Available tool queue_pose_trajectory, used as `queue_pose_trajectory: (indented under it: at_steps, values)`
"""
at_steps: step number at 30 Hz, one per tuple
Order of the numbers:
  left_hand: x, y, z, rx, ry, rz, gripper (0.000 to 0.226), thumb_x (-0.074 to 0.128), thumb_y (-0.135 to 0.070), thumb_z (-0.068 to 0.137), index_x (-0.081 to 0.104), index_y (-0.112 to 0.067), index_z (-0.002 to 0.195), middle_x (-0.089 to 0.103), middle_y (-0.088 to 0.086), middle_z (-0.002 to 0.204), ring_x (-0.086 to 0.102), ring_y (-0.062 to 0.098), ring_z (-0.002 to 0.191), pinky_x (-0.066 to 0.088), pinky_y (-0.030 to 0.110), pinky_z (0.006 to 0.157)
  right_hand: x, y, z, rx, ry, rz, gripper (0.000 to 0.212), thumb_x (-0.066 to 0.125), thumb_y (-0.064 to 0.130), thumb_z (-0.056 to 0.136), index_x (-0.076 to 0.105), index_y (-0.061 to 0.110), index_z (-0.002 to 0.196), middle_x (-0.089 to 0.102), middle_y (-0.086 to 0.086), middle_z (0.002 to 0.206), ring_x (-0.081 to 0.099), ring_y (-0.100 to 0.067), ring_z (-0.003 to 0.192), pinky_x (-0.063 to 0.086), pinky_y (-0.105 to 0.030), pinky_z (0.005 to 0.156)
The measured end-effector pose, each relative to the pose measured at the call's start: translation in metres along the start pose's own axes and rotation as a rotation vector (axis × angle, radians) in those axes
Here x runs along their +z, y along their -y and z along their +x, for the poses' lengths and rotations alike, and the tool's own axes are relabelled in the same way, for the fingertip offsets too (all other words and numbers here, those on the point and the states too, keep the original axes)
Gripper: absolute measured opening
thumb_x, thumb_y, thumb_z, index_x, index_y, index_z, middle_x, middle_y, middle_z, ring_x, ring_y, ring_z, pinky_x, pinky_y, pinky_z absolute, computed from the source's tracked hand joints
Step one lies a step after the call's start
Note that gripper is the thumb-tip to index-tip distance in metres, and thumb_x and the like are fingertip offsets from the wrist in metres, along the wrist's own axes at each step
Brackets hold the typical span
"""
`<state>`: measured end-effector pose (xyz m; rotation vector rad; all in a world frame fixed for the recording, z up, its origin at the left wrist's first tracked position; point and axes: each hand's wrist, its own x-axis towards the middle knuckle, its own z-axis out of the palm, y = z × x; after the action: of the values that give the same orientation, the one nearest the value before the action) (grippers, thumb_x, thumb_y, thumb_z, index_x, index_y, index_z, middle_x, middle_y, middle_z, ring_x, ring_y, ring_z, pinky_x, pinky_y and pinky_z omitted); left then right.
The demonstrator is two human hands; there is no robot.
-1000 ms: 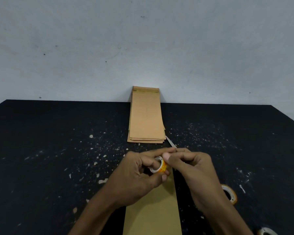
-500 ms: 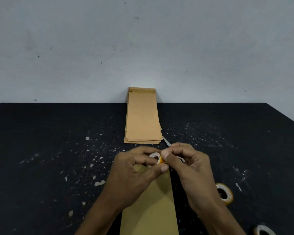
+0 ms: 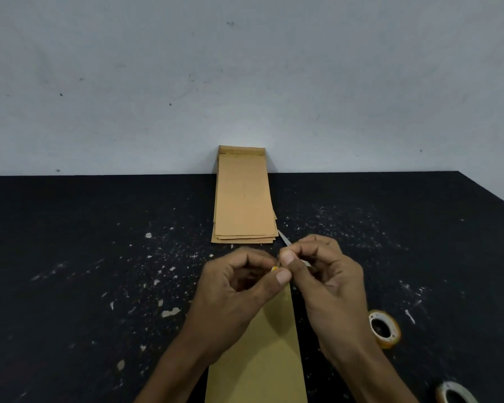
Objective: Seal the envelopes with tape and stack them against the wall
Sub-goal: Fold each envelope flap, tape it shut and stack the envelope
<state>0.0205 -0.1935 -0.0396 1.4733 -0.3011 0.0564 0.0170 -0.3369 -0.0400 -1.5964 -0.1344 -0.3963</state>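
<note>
Above the near end of the unsealed envelope [image 3: 259, 350], the left hand [image 3: 239, 289] and the right hand [image 3: 329, 283] meet fingertip to fingertip. The left hand curls round a small tape roll [image 3: 274, 268], of which only a yellow sliver shows between thumb and forefinger. The right hand pinches at the same spot, apparently working the tape's free end; a thin pale blade-like tool [image 3: 284, 237] projects from behind its fingers, and whether the hand holds it cannot be told. The unsealed envelope lies flat on the black table [image 3: 70, 257], directly under both hands, running toward the bottom edge of the view. No tape on it is visible, so the judgement is that sealing of this envelope has not yet begun. Farther out, a stack of envelopes [image 3: 243, 199] leans with its top edge against the wall [image 3: 245, 68]; about four or five edges show at its foot, and the exact count cannot be confirmed. Those appear finished. Remaining: tape this envelope and add it to the stack. Count: one envelope in work, one stack, three tape rolls in all, namely the held one, a spare roll [image 3: 384, 328] right of the hands and a second spare roll [image 3: 456, 394] at the lower right corner.
</note>
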Motion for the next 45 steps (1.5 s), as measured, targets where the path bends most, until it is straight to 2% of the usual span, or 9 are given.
queue_pose_trajectory:
  at_steps: [3, 10, 16, 21, 25, 29, 36, 40, 45]
  values:
    - [0.000, -0.001, 0.000, 0.024, -0.019, -0.041, 0.028, 0.089, -0.021, 0.070, 0.075, -0.007, 0.089, 0.075, 0.009, 0.095, 0.073, 0.028, 0.088, 0.060, 0.032, 0.075, -0.002, 0.002, 0.001, -0.007, 0.006, -0.014, 0.007, 0.072, 0.034, 0.079, 0.077, 0.029, 0.079, 0.061, 0.001, 0.101, 0.063, -0.023, 0.101, 0.054, -0.054, 0.086]
    - [-0.002, -0.010, -0.001, 0.036, 0.066, -0.025, 0.021, 0.076, -0.030, 0.078, 0.067, -0.018, 0.093, 0.072, 0.012, 0.093, 0.071, 0.031, 0.082, 0.054, 0.039, 0.050, -0.002, 0.003, -0.001, 0.019, -0.021, 0.006, 0.010, 0.072, 0.036, 0.077, 0.078, 0.029, 0.080, 0.060, 0.006, 0.098, 0.063, -0.021, 0.098, 0.054, -0.056, 0.084]
    - [-0.006, -0.009, -0.001, -0.074, 0.096, -0.088, 0.013, 0.075, -0.020, 0.083, 0.076, -0.015, 0.096, 0.074, 0.015, 0.092, 0.070, 0.027, 0.084, 0.054, 0.033, 0.049, -0.003, 0.001, 0.000, 0.056, 0.026, -0.024, 0.017, 0.070, 0.020, 0.089, 0.077, 0.032, 0.080, 0.062, 0.003, 0.100, 0.063, -0.016, 0.100, 0.056, -0.040, 0.085]
    - [-0.006, -0.005, -0.003, -0.110, 0.038, -0.066, 0.021, 0.069, -0.016, 0.082, 0.078, -0.012, 0.101, 0.076, 0.010, 0.096, 0.071, 0.025, 0.086, 0.055, 0.032, 0.048, -0.001, 0.001, -0.003, -0.008, 0.033, -0.257, 0.016, 0.060, 0.031, 0.093, 0.075, 0.033, 0.089, 0.053, 0.014, 0.106, 0.057, -0.002, 0.105, 0.048, -0.015, 0.081]
    - [-0.004, -0.006, -0.002, -0.158, -0.057, -0.095, 0.029, 0.068, -0.020, 0.079, 0.075, -0.010, 0.105, 0.077, 0.007, 0.095, 0.072, 0.017, 0.082, 0.055, 0.028, 0.049, 0.000, -0.005, -0.004, -0.061, -0.014, -0.398, 0.023, 0.062, 0.037, 0.092, 0.068, 0.035, 0.114, 0.046, 0.018, 0.113, 0.056, 0.001, 0.105, 0.047, -0.010, 0.083]
    - [-0.007, -0.008, 0.001, -0.189, -0.155, -0.195, 0.028, 0.066, -0.025, 0.078, 0.076, -0.010, 0.099, 0.076, 0.005, 0.089, 0.069, 0.012, 0.071, 0.053, 0.026, 0.049, -0.009, -0.002, -0.003, -0.185, 0.141, -0.350, 0.012, 0.075, 0.039, 0.081, 0.075, 0.035, 0.092, 0.049, 0.008, 0.120, 0.048, -0.004, 0.123, 0.039, -0.006, 0.091]
    - [-0.006, -0.009, 0.002, -0.216, -0.157, -0.336, 0.029, 0.067, -0.021, 0.078, 0.076, -0.008, 0.101, 0.076, 0.009, 0.097, 0.072, 0.014, 0.079, 0.055, 0.022, 0.060, 0.000, -0.004, -0.006, -0.169, 0.375, -0.393, 0.022, 0.071, 0.049, 0.083, 0.076, 0.040, 0.103, 0.042, 0.019, 0.135, 0.036, -0.006, 0.138, 0.034, -0.019, 0.107]
    - [-0.007, -0.011, 0.002, -0.182, -0.158, -0.340, 0.037, 0.065, -0.020, 0.078, 0.070, -0.010, 0.113, 0.075, 0.006, 0.111, 0.072, 0.015, 0.095, 0.057, 0.023, 0.071, 0.005, -0.005, -0.005, -0.145, 0.330, -0.357, 0.011, 0.068, 0.037, 0.092, 0.076, 0.032, 0.098, 0.046, 0.016, 0.129, 0.041, -0.007, 0.133, 0.034, -0.007, 0.101]
    - [-0.015, -0.016, 0.004, -0.097, -0.168, -0.287, 0.042, 0.062, -0.020, 0.077, 0.067, -0.017, 0.119, 0.072, -0.006, 0.120, 0.064, 0.009, 0.116, 0.051, 0.027, 0.094, 0.010, -0.002, -0.007, -0.119, 0.157, -0.317, 0.034, 0.059, 0.057, 0.088, 0.068, 0.029, 0.070, 0.050, 0.017, 0.108, 0.053, -0.007, 0.114, 0.039, -0.008, 0.084]
